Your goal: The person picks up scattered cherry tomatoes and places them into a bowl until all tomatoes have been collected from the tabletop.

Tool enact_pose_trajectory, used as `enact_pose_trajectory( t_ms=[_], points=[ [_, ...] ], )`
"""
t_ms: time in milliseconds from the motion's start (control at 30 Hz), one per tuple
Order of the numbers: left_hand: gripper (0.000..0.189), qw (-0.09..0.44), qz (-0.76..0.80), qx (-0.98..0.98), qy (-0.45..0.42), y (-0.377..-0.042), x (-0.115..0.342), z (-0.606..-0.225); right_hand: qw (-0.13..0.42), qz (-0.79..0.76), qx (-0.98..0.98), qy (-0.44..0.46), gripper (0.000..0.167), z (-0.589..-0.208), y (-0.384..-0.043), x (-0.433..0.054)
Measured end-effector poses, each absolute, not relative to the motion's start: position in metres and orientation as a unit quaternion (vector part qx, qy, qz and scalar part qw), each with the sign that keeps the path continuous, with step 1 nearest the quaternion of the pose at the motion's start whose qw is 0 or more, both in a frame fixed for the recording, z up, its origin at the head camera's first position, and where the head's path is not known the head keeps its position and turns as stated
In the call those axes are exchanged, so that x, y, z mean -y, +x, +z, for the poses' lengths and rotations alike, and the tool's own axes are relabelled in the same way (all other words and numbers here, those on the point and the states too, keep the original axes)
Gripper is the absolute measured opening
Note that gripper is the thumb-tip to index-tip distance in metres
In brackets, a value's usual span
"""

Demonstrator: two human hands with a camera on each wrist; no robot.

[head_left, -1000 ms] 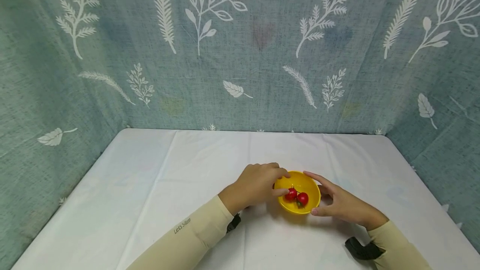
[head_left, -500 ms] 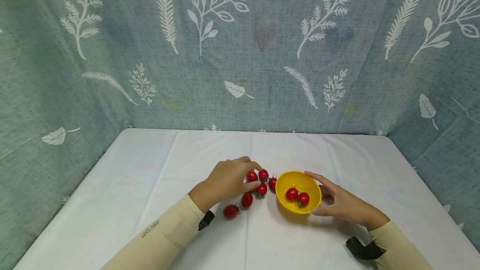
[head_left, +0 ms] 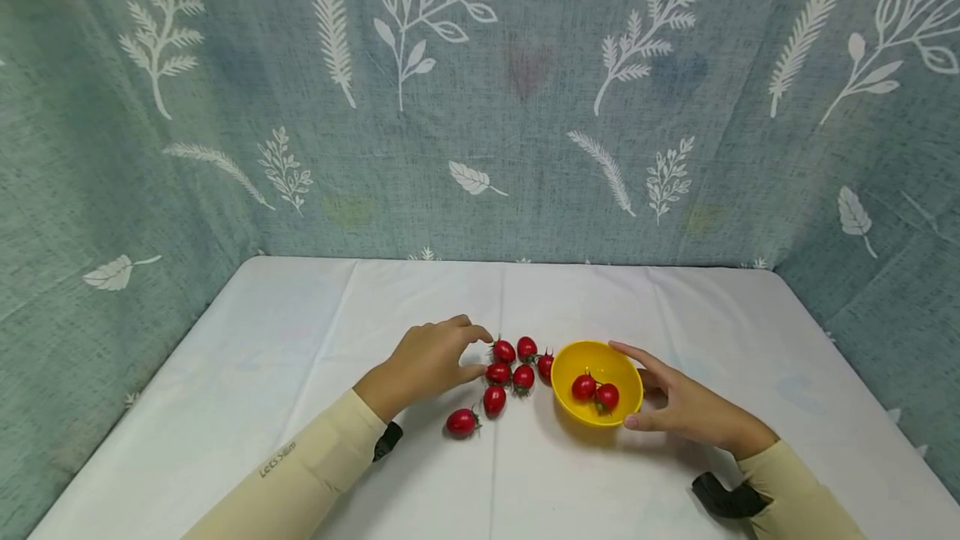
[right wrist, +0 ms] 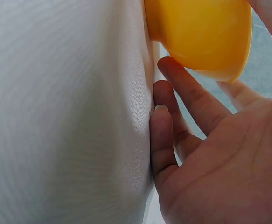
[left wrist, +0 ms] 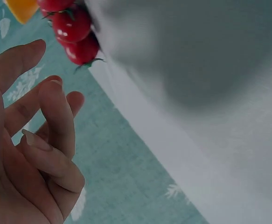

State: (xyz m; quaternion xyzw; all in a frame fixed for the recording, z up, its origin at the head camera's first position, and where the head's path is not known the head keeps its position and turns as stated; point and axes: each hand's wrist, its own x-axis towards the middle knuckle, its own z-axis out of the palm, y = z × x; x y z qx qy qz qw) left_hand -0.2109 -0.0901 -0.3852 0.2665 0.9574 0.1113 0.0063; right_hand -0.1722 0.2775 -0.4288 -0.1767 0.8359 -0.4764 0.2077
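Observation:
My left hand (head_left: 427,362) is just left of a loose group of cherry tomatoes on the white cloth. Its thumb and index finger are spread apart, their tips close to a cherry tomato (head_left: 498,372) and the one behind it (head_left: 503,351). In the left wrist view nothing lies in the hand (left wrist: 38,140), its other fingers loosely bent. A yellow bowl (head_left: 577,358) stands upright to the right, with two red cherry tomatoes (head_left: 606,397) inside. My right hand (head_left: 693,411) holds the bowl's right side, index finger at the back rim and thumb at the front.
More cherry tomatoes lie out: one alone at the front (head_left: 462,422), another (head_left: 546,367) against the bowl's left side. A patterned green curtain (head_left: 480,223) hangs behind the white-covered table (head_left: 360,290).
From the bowl's left rim my left hand has withdrawn leftward, past the cherry tomatoes it had been covering. The right hand and the bowl stay in place.

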Motion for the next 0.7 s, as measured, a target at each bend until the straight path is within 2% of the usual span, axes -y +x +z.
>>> enact_pose_trajectory(
  t_ms=[700],
  points=[
    [0.035, 0.039, 0.097, -0.959, 0.262, -0.228, 0.077, -0.398, 0.208, -0.475, -0.836, -0.181, 0.093, -0.431, -0.174, -0.279]
  ],
)
